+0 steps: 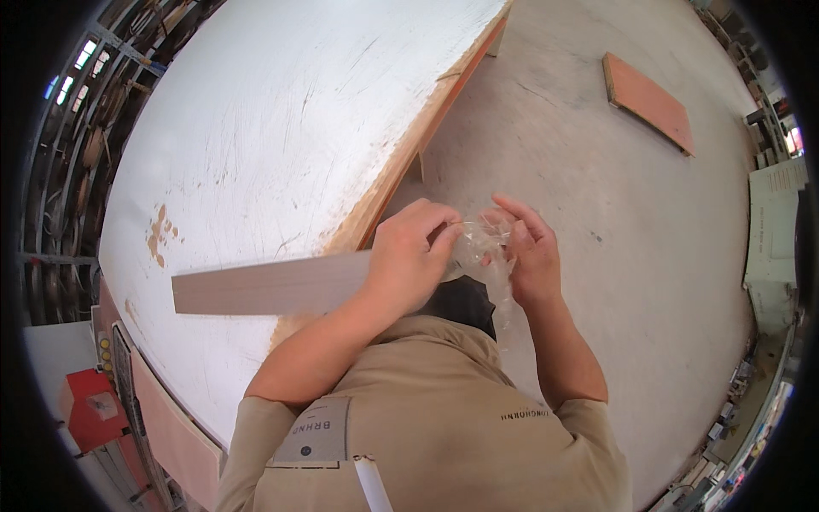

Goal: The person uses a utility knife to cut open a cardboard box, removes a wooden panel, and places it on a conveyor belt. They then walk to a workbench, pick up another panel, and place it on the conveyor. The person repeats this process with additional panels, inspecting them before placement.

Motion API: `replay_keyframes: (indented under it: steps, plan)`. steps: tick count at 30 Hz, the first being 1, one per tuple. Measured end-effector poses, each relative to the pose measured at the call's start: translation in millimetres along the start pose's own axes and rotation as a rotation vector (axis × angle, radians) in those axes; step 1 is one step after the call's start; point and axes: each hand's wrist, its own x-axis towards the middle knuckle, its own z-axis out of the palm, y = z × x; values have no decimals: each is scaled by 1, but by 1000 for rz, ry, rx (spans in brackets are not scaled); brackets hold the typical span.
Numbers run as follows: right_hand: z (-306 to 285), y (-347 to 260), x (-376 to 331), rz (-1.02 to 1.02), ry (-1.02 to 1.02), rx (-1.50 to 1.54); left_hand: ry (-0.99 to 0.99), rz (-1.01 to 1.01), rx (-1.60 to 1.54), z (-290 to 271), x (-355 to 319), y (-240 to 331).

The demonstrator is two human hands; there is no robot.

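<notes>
In front of my body, just past the table's edge, a crumpled piece of clear plastic film [485, 247] stretches between my hands. My left hand [409, 254] pinches its upper left side between thumb and fingers. On the other side, my right hand [535, 260] has its fingers curled around the film, partly seen through it; the index finger is stretched more than the others. A long, flat grey-brown board [264, 286] lies on the white table [256, 128] and runs to the right behind my left wrist, where its end is hidden.
The table's worn wooden edge [401, 162] slants away to the upper right. An orange-brown panel [650, 102] rests on the grey floor [614, 256]. Off to the left stand a red machine part [91, 408] and racks of stored material [81, 145]. A pale cabinet [775, 226] is at far right.
</notes>
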Motion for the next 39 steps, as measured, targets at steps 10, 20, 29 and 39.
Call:
replay_keyframes:
  steps: [10,20,29,39]
  plan:
    - [-59,-12,91,266,-229,220,-31,-390,5,56,105,-14]
    - [-119,73,264,112,168,-322,79,-251,195,37,115,-35]
    - [-61,74,412,193,12,355,650,-516,416,-61,-31,-21]
    - [-72,51,406,365,109,435,915,-747,498,-58,-137,-27]
